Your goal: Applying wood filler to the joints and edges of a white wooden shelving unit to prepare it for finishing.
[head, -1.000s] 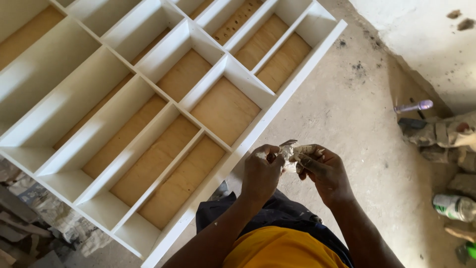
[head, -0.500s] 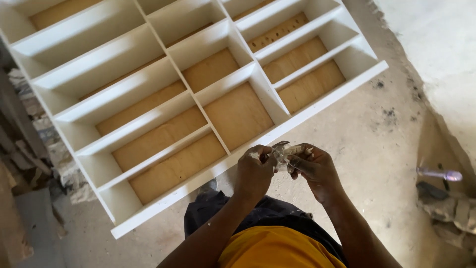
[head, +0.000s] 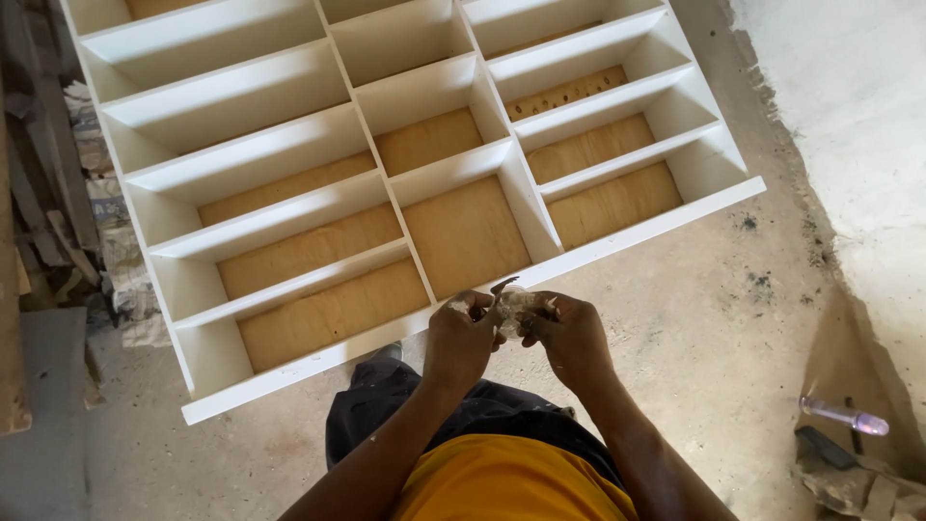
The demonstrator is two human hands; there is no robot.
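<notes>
While both hands meet in front of the body, they pinch one small object (head: pixel 516 309) between them: pale, crumpled-looking, greyish-white with a glossy patch, and a thin dark pointed bit sticking up at its top left. What it is exactly can't be told, too small and half hidden by fingers. Left hand (head: pixel 463 333) is curled closed, fingertips gripping the object's left side. Right hand (head: pixel 571 333) is likewise closed, thumb and fingers clamped on the object's right side. The object sits between the two hands, touching both, held above the floor and just over the near edge of the shelf unit.

Shelf unit (head: pixel 289 159) lies flat on its back on the floor, just ahead of the hands and spreading well to their left. White frame and dividers, brown plywood back panel. Three columns of open compartments, wide ones left of the hands, narrower ones straight ahead and to the right. All visible compartments hold nothing; one back panel far ahead-right shows a row of small holes.

Concrete floor (head: pixel 694 318) under and right of the hands, dusty, dark specks. Purple-handled tool (head: pixel 844 416) lies on the floor well right of the right hand, beside some grey rubble (head: pixel 858 482). Scrap wood and paper debris (head: pixel 106 251) far left of the left hand, beside the shelf unit. Yellow shirt (head: pixel 511 478) and dark trousers below the hands.
</notes>
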